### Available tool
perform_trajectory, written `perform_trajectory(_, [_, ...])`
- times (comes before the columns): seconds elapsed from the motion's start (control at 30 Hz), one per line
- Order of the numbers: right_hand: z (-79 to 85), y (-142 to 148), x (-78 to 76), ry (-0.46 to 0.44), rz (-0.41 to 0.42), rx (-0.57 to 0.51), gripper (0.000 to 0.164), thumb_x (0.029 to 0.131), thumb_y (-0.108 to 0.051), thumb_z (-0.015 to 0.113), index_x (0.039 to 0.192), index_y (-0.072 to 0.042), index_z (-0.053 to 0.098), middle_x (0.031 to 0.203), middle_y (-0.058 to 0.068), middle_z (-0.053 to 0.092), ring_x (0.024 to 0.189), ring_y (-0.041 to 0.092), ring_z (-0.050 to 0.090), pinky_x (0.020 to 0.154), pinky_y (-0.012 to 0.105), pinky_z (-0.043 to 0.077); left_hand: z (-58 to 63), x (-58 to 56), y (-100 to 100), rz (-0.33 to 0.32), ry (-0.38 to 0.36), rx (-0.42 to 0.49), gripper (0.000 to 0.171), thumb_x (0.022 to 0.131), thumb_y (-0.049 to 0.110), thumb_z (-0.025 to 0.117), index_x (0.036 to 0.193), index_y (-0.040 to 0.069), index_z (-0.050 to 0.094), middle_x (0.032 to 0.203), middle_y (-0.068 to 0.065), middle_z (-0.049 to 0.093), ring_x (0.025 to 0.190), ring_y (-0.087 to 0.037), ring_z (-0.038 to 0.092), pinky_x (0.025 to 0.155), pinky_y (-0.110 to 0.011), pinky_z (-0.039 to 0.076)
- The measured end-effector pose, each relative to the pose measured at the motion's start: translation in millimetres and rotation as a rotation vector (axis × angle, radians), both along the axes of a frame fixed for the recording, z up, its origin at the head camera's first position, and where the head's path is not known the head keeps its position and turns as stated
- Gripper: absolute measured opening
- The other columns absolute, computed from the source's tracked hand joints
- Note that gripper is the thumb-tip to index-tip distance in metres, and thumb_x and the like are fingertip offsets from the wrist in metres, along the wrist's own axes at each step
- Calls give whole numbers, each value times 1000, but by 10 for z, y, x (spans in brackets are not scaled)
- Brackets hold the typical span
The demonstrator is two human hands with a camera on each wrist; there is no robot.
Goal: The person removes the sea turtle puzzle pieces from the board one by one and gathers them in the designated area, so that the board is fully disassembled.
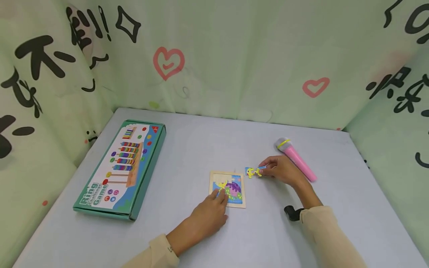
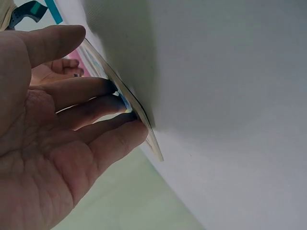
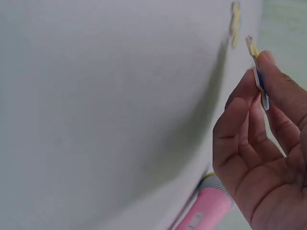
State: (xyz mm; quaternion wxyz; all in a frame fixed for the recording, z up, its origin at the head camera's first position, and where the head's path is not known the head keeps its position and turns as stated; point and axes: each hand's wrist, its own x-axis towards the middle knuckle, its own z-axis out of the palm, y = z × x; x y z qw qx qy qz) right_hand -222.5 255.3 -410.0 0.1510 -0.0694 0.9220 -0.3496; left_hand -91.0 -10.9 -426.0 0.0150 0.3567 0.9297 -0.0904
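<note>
A small wooden jigsaw puzzle board (image 1: 243, 194) lies on the table, showing a purple-shelled cartoon creature and a bare patch at its upper left. My left hand (image 1: 208, 215) rests its fingertips on the board's lower left; in the left wrist view the fingers (image 2: 86, 91) are nearly straight against it. Between thumb and fingertips my right hand (image 1: 284, 171) pinches a yellow-and-blue puzzle piece (image 3: 259, 79), held above the table. Just left of it, a second puzzle piece (image 1: 250, 172) lies on the table beside the board's top right corner.
At the left lies a large green game box (image 1: 142, 186) with printed stacking rings. A pink toy microphone (image 1: 299, 162) lies behind the right hand. A black wrist device (image 1: 293, 213) sits at the right cuff. Green curtains (image 1: 234, 67) border the white table (image 1: 187, 145).
</note>
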Motion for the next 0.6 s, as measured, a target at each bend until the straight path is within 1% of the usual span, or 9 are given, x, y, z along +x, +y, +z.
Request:
perform_trajectory(0.1, [-67,41,-15,-4,-37,8,20,91,-13,79,107,-1,76,84,5,66,73,17,57,61,26,49,-11,7,-9,13,-4,11,54,100,40,67,140,3,63,148,-12,55,136,-28,52,109,-32,45])
perform_trajectory(0.2, [-124,27,-18,19,-58,29,21,92,-16,79,107,-2,77,85,5,66,75,18,57,62,26,48,-10,13,-14,22,-4,19,55,100,40,67,140,3,62,148,-12,55,136,-28,53,108,-32,46])
perform_trajectory(0.33, [-148,-5,-10,105,-49,111,18,91,-15,79,105,-4,77,92,8,64,87,24,56,71,33,48,-9,9,-7,-11,57,-17,54,100,42,66,139,5,64,147,-11,57,136,-26,53,108,-32,46])
perform_trajectory(0.43, [-139,-35,0,162,-17,160,19,90,-11,79,106,-3,75,99,14,61,94,31,55,78,41,49,-10,8,6,-12,75,-11,54,100,42,66,139,4,64,146,-11,57,136,-26,53,108,-32,46])
perform_trajectory(0.47, [-136,-52,7,180,-5,172,20,89,-9,79,107,-2,74,100,16,60,96,32,55,80,43,48,-10,11,11,1,66,7,55,99,41,67,139,4,64,146,-12,57,135,-26,53,108,-32,47])
perform_trajectory(0.53, [-134,-101,27,216,30,189,20,90,-6,77,109,-2,73,101,16,59,94,33,56,81,44,48,-10,23,16,22,47,33,55,99,40,68,139,3,64,146,-13,57,135,-27,54,107,-32,47])
perform_trajectory(0.6, [-131,-181,63,255,98,168,16,92,-3,74,108,-2,73,99,14,60,90,30,57,79,43,49,-14,39,21,42,28,55,55,99,39,69,139,2,64,146,-14,57,134,-28,55,106,-32,48])
